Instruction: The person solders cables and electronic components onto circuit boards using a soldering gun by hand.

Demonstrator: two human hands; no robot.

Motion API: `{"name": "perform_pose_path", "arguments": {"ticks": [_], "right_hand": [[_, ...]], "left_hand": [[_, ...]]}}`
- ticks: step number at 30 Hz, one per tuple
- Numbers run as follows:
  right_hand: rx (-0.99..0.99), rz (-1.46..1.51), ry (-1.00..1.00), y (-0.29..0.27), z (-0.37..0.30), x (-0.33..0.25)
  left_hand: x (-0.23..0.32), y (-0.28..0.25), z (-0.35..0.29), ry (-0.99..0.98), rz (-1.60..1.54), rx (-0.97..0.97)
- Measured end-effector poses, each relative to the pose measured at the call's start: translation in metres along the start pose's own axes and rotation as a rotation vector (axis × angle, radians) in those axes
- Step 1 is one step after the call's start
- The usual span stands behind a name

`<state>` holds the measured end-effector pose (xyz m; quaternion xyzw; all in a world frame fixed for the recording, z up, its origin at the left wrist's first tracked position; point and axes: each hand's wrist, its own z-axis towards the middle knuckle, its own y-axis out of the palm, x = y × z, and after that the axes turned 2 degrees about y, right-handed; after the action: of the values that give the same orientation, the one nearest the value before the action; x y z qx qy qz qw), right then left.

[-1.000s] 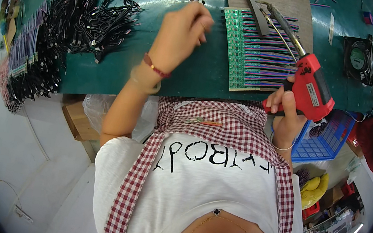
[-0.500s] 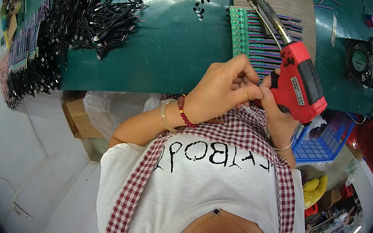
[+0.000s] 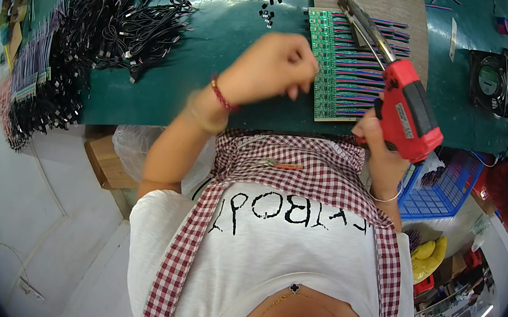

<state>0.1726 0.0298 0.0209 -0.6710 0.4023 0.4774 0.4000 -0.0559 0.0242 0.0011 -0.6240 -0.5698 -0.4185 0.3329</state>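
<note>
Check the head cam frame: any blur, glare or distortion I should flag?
Head view: strong fisheye, the green table edge bows and the corners go black; left hand slightly soft at the fingers, probably motion blur; right hand and red soldering gun sharp; soft sheen on the table near the top, no harsh glare; lighting even, shadows faint.

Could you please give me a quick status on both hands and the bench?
Right hand grips red soldering gun. Left hand closed, above green circuit panel. Black cable pile lies well left.
</note>
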Motion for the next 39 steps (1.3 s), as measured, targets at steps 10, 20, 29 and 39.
{"name": "perform_pose_path", "arguments": {"ticks": [10,20,29,39], "right_hand": [[-0.001,0.02,0.017,-0.033,-0.015,0.039],[0.014,0.032,0.077,-0.035,-0.016,0.05],[-0.043,-0.091,-0.014,-0.03,-0.015,0.05],[-0.037,-0.141,-0.041,-0.031,-0.014,0.055]], "left_hand": [[-0.023,-0.03,0.04,0.015,-0.019,-0.012],[-0.022,-0.034,0.042,-0.007,-0.091,-0.038],[-0.018,-0.037,0.041,-0.033,-0.06,-0.058],[-0.018,-0.036,0.042,-0.035,-0.041,-0.051]]}}
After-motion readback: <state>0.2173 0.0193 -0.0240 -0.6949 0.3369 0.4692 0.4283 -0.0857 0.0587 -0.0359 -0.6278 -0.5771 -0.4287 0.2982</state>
